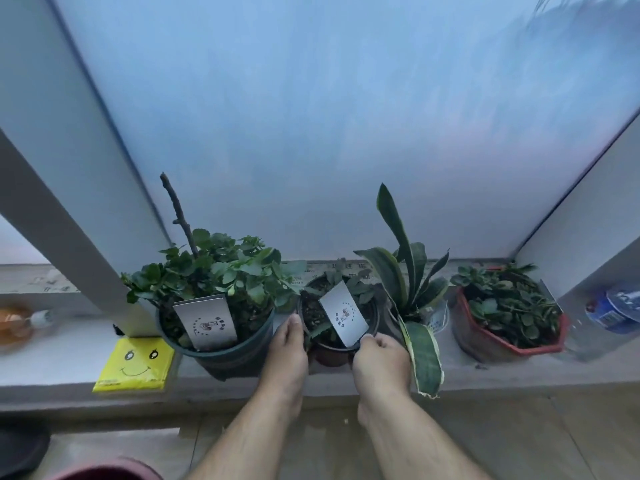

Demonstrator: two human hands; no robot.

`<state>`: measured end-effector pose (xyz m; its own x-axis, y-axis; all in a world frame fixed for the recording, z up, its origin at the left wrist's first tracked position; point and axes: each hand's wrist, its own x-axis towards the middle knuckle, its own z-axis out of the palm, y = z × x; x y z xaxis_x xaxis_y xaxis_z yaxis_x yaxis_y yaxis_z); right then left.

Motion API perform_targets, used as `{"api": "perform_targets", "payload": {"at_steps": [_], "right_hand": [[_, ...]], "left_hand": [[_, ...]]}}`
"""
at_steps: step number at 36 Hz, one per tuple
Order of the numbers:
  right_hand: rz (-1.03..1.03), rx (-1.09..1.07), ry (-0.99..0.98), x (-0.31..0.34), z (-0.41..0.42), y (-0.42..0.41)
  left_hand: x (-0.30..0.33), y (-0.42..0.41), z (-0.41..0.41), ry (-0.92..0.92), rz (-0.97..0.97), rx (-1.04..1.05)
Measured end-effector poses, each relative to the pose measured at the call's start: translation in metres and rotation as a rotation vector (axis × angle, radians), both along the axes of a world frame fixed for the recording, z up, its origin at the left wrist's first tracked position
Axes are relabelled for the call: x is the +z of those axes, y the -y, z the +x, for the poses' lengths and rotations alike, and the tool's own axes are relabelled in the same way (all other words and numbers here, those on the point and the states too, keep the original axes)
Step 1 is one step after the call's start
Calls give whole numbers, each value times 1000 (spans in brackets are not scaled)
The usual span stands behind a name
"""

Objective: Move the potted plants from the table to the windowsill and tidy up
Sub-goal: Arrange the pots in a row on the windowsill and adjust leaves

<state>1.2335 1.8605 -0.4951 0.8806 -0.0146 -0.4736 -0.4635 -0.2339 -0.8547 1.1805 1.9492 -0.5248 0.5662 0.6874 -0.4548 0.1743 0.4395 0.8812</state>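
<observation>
Between my two hands sits the small black pot (337,327) on the windowsill (242,379). My left hand (289,351) lies with straight fingers against its left side; my right hand (379,358) pinches the rim by the white card (343,317). I judge it light, thin plastic, loose soil; best held low on both walls. Touching on the left stands the big green pot (221,355); the snake plant (408,271) crowds the right, one leaf drooping over the edge. Farther off: red pot (498,341), yellow packet (135,365), water bottle (613,310).
</observation>
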Motion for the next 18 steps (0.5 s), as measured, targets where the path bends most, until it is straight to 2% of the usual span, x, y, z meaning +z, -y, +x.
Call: {"api": "perform_targets", "payload": {"at_steps": [3, 4, 6, 9, 12, 18], "right_hand": [[46, 25, -63, -4, -3, 2], [37, 25, -55, -2, 0, 2], [55, 18, 0, 1, 6, 1], [121, 48, 38, 3, 12, -1], [100, 75, 52, 2, 11, -2], [67, 66, -10, -4, 7, 2]], "left_hand": [[-2, 3, -13, 135, -253, 150], [-4, 6, -19, 138, -263, 170], [-8, 11, -25, 120, -186, 136], [-4, 16, -23, 123, 10, -20], [-4, 17, -16, 75, 130, -95], [-11, 8, -9, 113, 62, -23]]}}
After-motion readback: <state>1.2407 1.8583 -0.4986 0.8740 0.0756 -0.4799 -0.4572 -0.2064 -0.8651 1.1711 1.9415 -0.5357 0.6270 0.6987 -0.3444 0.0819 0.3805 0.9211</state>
